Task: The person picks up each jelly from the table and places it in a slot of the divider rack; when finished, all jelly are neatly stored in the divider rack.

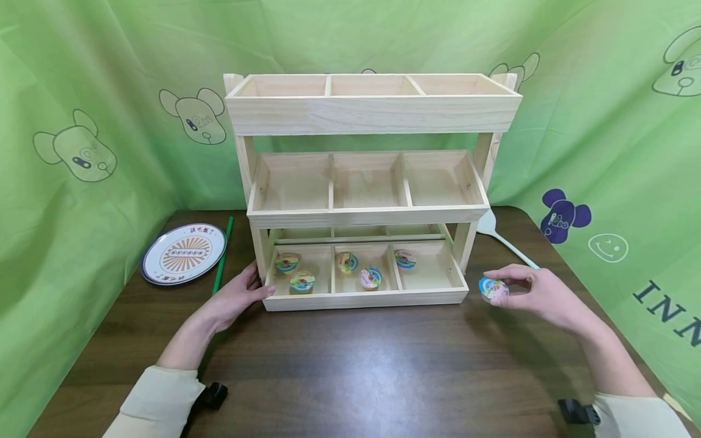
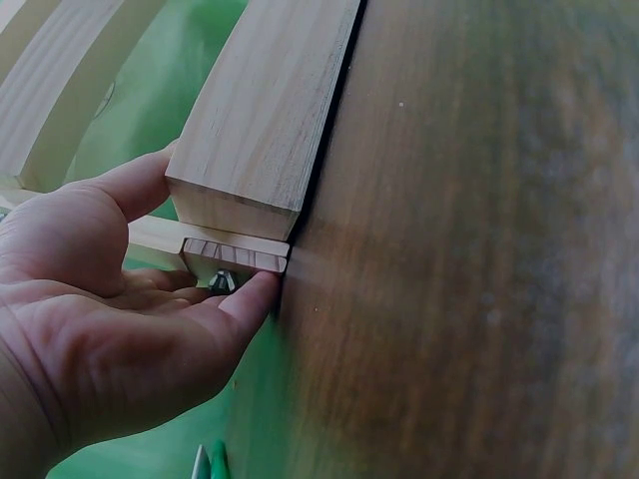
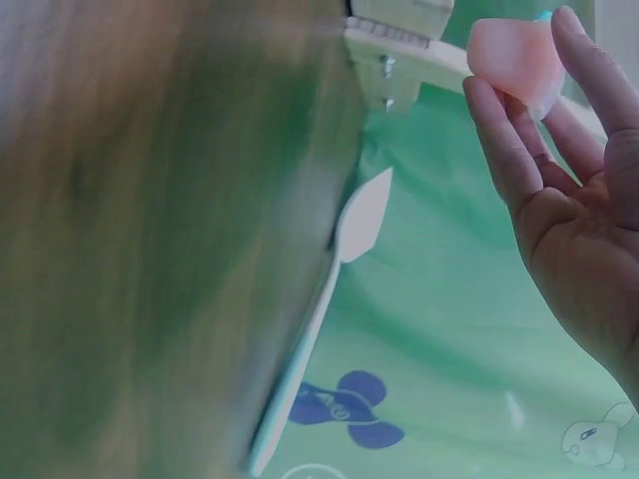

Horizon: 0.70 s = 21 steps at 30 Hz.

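A three-tier wooden rack (image 1: 372,115) stands on the table. My left hand (image 1: 237,299) grips its lower left corner, thumb at the front edge of the bottom tray and fingers by the side post (image 2: 235,257). To the right of the rack, my right hand (image 1: 539,295) pinches a jelly cup (image 1: 493,289) above the table; the right wrist view shows the cup's pinkish body (image 3: 514,62). Within the bottom tray, two jelly cups (image 1: 302,281) lie in the left compartment, two (image 1: 370,278) in the middle one, and one jelly cup (image 1: 405,259) in the right one.
A white patterned plate (image 1: 185,253) lies at the left, beside a thin green stick (image 1: 223,252). Behind my right hand is a pale spatula (image 1: 506,240), its head near the rack's right post. Green printed cloth (image 1: 372,36) hangs around the table (image 1: 350,365).
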Each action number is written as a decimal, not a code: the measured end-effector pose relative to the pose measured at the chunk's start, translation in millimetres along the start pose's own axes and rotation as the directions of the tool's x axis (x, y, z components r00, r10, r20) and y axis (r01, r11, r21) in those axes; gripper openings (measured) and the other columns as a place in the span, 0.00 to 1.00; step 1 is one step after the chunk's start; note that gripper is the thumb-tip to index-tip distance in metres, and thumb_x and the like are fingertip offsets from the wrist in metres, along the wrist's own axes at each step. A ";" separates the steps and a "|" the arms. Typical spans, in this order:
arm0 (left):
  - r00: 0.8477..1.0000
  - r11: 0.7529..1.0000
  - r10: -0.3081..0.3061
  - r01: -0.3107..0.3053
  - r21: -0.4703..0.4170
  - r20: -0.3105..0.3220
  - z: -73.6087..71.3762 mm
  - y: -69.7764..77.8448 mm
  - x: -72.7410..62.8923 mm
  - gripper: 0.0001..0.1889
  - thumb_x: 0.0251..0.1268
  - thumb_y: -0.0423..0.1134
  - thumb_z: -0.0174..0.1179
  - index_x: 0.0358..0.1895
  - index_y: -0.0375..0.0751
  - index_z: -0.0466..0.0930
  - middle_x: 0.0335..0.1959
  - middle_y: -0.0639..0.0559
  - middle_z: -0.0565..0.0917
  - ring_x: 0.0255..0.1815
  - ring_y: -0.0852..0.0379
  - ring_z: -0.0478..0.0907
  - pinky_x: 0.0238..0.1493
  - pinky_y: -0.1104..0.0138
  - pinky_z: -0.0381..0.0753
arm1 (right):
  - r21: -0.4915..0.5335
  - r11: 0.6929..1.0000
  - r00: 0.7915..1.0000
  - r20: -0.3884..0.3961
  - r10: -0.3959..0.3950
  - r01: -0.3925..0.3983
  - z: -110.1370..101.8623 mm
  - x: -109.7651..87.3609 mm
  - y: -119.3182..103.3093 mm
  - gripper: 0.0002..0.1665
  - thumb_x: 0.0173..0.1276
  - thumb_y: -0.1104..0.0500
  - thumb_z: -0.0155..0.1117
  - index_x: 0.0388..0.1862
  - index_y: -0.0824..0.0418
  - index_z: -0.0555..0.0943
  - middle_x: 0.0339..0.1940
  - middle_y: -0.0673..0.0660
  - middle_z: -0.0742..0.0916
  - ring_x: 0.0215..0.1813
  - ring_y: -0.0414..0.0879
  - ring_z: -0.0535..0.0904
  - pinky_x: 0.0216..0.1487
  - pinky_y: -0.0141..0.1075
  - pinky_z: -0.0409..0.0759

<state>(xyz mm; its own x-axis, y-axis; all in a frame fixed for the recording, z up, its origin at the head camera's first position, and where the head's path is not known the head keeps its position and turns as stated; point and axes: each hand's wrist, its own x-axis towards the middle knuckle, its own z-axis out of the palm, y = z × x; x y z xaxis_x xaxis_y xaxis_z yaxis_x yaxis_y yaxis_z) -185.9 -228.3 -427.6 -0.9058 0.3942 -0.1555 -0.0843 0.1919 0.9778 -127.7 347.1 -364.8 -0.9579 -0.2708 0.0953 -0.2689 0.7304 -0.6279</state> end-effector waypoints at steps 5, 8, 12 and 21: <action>1.000 1.000 -0.002 0.002 -0.005 -0.003 0.2 -1.0 -0.3 0.46 0.77 0.33 0.55 0.80 0.32 0.27 0.82 0.33 0.35 0.81 0.38 0.34 0.77 0.47 0.42 | 0.023 1.000 1.000 -0.003 -0.022 0.022 2.2 6.8 -10.2 0.24 0.63 0.54 0.77 0.59 0.54 0.85 0.48 0.48 0.88 0.49 0.35 0.81 0.48 0.25 0.76; 1.000 1.000 -0.001 0.001 -0.002 0.000 0.3 -1.1 0.2 0.46 0.77 0.34 0.55 0.80 0.32 0.27 0.82 0.33 0.35 0.81 0.38 0.34 0.76 0.46 0.42 | 0.030 0.999 0.999 0.000 -0.036 0.036 4.1 11.0 -13.8 0.24 0.64 0.53 0.77 0.59 0.55 0.84 0.48 0.49 0.88 0.49 0.37 0.81 0.48 0.26 0.76; 1.000 1.000 -0.003 0.003 -0.002 0.001 0.0 -1.6 0.5 0.46 0.77 0.34 0.55 0.80 0.32 0.27 0.82 0.33 0.36 0.81 0.38 0.34 0.76 0.46 0.42 | 0.023 0.999 0.999 0.003 -0.046 0.046 7.2 17.3 -17.9 0.24 0.63 0.52 0.77 0.58 0.55 0.85 0.48 0.48 0.88 0.49 0.37 0.81 0.49 0.25 0.75; 1.000 1.000 0.000 0.000 -0.012 0.009 0.7 -1.0 -0.2 0.47 0.77 0.34 0.55 0.80 0.33 0.26 0.82 0.32 0.35 0.81 0.37 0.33 0.76 0.45 0.42 | 0.007 0.997 0.997 0.008 -0.079 0.079 19.4 34.0 -25.1 0.25 0.62 0.52 0.78 0.57 0.56 0.86 0.49 0.50 0.87 0.51 0.39 0.79 0.51 0.24 0.74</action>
<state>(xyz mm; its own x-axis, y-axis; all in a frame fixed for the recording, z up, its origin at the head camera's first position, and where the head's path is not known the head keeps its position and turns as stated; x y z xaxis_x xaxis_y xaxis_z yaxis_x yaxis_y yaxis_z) -185.3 -228.0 -428.6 -0.9018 0.4026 -0.1570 -0.0894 0.1815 0.9793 -151.6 307.4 -360.8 -0.9329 -0.3326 0.1380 -0.3427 0.7024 -0.6239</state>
